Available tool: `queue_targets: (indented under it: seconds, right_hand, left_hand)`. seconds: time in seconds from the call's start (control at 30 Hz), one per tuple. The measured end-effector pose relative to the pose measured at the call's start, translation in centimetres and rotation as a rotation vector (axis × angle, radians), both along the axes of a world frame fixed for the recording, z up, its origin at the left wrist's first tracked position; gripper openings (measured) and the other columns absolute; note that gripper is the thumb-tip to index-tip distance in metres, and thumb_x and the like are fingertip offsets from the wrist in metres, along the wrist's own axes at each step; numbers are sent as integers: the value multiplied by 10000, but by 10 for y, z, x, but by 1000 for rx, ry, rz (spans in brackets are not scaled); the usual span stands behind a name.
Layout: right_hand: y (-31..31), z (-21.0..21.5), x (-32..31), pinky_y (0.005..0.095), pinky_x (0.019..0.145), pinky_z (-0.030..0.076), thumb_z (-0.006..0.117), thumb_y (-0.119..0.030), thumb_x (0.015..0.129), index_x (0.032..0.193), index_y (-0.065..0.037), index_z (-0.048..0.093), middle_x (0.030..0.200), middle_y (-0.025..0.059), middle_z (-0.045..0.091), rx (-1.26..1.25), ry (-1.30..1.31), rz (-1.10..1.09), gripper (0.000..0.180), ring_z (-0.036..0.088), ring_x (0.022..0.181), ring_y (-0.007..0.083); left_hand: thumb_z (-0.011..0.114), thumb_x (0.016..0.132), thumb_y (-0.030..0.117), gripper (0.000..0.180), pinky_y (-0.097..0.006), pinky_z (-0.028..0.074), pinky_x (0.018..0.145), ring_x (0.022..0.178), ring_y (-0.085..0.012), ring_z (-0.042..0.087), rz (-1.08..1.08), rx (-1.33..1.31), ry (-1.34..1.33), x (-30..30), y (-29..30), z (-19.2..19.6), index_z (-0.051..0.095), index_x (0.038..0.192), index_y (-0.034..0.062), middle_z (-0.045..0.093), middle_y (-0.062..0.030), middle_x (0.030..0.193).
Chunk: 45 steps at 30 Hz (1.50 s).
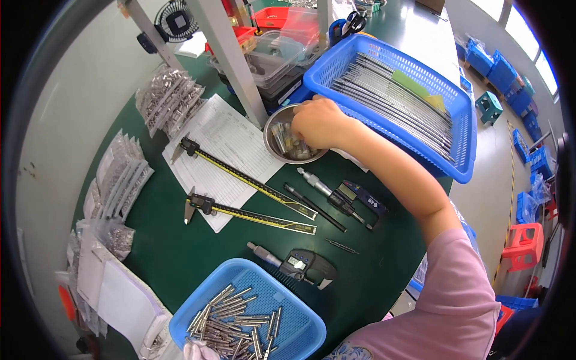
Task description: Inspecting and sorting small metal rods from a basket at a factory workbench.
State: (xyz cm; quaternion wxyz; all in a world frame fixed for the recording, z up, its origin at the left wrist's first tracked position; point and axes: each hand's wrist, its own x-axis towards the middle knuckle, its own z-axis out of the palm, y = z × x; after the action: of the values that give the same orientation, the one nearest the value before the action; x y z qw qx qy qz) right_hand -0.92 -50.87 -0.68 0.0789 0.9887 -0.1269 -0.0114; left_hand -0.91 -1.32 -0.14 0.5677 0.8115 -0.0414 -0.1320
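My right hand reaches into a round metal bowl. Its fingers curl downward, and their tips are hidden, so what they grip does not show. Small clear tubes or bags with bits inside lie in the bowl. At the bottom edge, part of my left hand appears, with pale coverings on the fingers. It touches or rests over a heap of slim metal pins in a light blue basket; most of that hand is out of frame.
Two digital calipers partly overlap printed sheets. Two digital micrometers, a black rod and a small drill-like bit lie nearby. Long rods fill a blue basket. Bagged parts line the left, beside a metal post.
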Motion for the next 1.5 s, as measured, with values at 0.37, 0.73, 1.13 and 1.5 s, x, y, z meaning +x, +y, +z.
queue_targets:
  seconds: [0.37,0.73,1.13,1.5]
  right_hand:
    - [7,7,13,354,642,449,638,-158,583,743,-77,674,789,114,657,40,150,-151,183,636,735,252]
    - [19,0,25,374,682,521,693,-180,630,915,-86,682,985,100,652,78,162,-453,300,629,909,258]
    - [69,65,-30,251,548,456,572,-217,758,807,-12,607,749,79,617,900,-81,-275,213,568,627,116]
    - [289,71,-37,232,460,368,617,-25,706,780,-35,568,627,4,505,894,-498,582,90,468,522,73]
  left_hand:
    - [468,785,-77,94,-314,383,505,564,-211,446,-90,216,-237,2,0,5,549,829,-60,466,-108,716]
    - [553,855,112,128,-308,417,531,602,-204,482,-23,-245,236,8,19,-9,574,952,31,522,-79,738]
    - [484,870,46,169,-269,462,807,918,-203,598,18,-477,230,7,11,-8,538,1025,5,615,-92,923]
    - [472,886,65,279,-308,507,809,999,-251,580,-279,-875,542,13,15,-2,472,1156,-8,585,-114,983]
